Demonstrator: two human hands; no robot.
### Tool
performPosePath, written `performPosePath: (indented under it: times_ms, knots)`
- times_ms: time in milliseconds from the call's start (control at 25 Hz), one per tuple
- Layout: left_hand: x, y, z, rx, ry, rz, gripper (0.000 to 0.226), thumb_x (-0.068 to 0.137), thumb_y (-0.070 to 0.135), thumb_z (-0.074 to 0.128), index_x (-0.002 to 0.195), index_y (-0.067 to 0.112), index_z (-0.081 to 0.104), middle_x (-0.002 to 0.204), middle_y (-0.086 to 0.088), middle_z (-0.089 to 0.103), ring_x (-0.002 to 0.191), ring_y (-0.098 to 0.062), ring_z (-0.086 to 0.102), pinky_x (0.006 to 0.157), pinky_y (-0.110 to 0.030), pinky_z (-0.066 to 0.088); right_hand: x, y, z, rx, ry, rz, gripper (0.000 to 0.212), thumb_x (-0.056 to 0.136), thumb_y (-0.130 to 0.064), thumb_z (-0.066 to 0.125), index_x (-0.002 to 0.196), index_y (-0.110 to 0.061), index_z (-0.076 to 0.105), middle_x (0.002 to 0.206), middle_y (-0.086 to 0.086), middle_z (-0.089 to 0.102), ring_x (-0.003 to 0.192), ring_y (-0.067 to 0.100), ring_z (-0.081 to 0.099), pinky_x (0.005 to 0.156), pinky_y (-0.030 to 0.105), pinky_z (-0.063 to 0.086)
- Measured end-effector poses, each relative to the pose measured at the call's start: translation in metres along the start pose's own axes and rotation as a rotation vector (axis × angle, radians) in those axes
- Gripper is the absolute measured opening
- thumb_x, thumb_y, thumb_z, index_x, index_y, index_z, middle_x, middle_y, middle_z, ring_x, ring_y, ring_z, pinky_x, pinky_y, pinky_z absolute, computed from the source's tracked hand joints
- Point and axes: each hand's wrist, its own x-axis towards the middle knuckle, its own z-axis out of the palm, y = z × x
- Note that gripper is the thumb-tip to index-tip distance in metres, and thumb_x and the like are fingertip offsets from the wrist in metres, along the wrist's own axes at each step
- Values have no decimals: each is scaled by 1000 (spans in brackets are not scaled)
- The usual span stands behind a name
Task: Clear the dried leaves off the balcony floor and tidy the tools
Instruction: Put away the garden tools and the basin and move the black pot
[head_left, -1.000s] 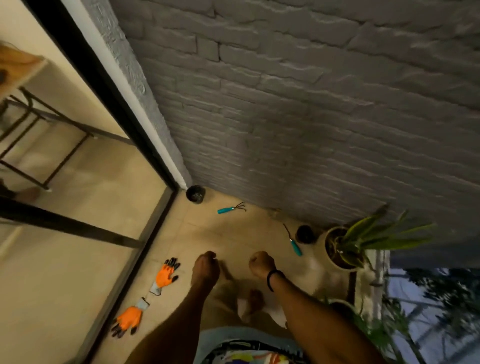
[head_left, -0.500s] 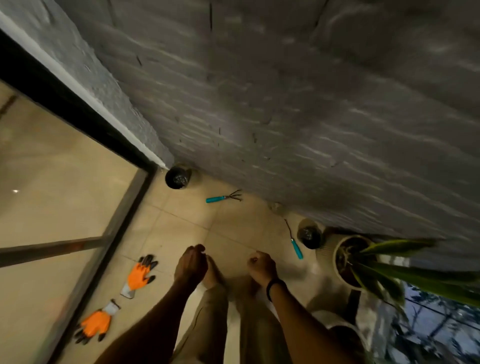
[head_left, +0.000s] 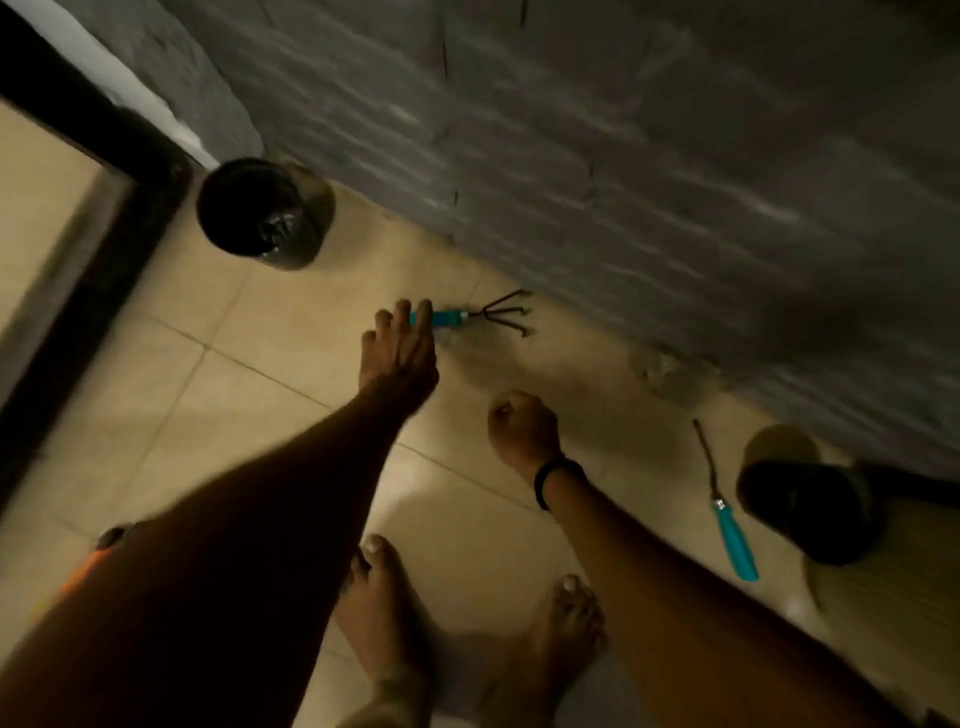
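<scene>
**Reach for the hand rake, read left to right.** At far left an orange glove (head_left: 83, 577) lies on the tiled floor (head_left: 249, 426), mostly hidden behind your left forearm. Above it a dark pot (head_left: 260, 213) stands in the corner by the door frame, likely parked out of the walking path.

Your left hand (head_left: 400, 353) is at the end of a fully extended arm, with its fingers straight and slightly spread. The fingertips overlap the end of the teal handle of the hand rake (head_left: 467, 316). The rake lies flat at the foot of the grey brick wall (head_left: 675, 182), tines pointing right. You grip nothing yet, and blur hides whether the fingers touch the handle. The pose suggests a pick-up for tidying.

Your right hand (head_left: 522, 431) is curled into a fist with nothing visible in it. It is held back, probably for balance as you bend.

Further right a second teal-handled tool (head_left: 727, 525) lies flat, just beside another dark pot (head_left: 810, 509).
</scene>
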Motion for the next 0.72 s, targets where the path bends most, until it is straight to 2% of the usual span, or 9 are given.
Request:
performPosePath:
  times_ms: [80, 160, 280, 400, 560, 640, 720]
  knots:
    - [31, 1, 26, -3, 7, 26, 67, 96, 27, 58, 153, 24, 24, 151, -9, 33, 130, -35, 36, 102, -51, 40, 20, 30, 25, 63, 49, -9, 23, 95, -9, 48, 108, -5, 66, 108, 10, 66, 100, 24, 60, 84, 32, 50]
    - [42, 2, 42, 34, -4, 14, 61, 95, 24, 58, 149, 25, 32, 145, -11, 40, 128, -37, 37, 101, -53, 39, 24, 56, 41, 97, 100, 6, 23, 95, -9, 47, 108, -4, 66, 107, 12, 67, 101, 27, 61, 84, 33, 48]
    - [30, 12, 55, 60, -4, -20, 40, 98, 17, 50, 137, 16, 45, 132, -17, 48, 120, -40, 43, 96, -56, 42, 9, 91, 42, 154, 180, 73, 24, 96, -10, 47, 110, -7, 67, 108, 10, 68, 102, 26, 61, 72, 16, 35]
    - [-14, 24, 72, -64, -2, -53, 30, 100, 17, 47, 129, 12, 50, 126, -17, 52, 112, -40, 48, 89, -55, 46, -21, 123, 24, 181, 251, 138, 24, 96, -9, 49, 111, -8, 67, 109, 9, 69, 103, 25, 62, 70, 12, 29]
    - [-86, 70, 101, -217, -13, -83, 27, 99, 19, 50, 125, 9, 53, 117, -19, 55, 102, -40, 51, 81, -54, 48, -49, 184, -22, 198, 379, 274, 22, 93, -9, 49, 109, -5, 64, 107, 14, 66, 102, 31, 61, 73, 22, 36]
    - [-112, 99, 118, -229, -8, -99, 27, 99, 19, 53, 123, 8, 54, 116, -19, 57, 100, -40, 53, 78, -54, 48, -52, 220, -43, 105, 433, 346, 32, 94, -13, 49, 124, -5, 55, 122, 18, 57, 111, 33, 57, 86, 30, 43]
    - [-132, 126, 137, -245, 4, -93, 28, 99, 21, 55, 124, 8, 54, 116, -17, 58, 100, -37, 54, 79, -52, 49, -47, 257, -59, -67, 468, 387, 55, 93, -14, 50, 146, -8, 36, 145, 20, 39, 125, 35, 46, 100, 38, 43]
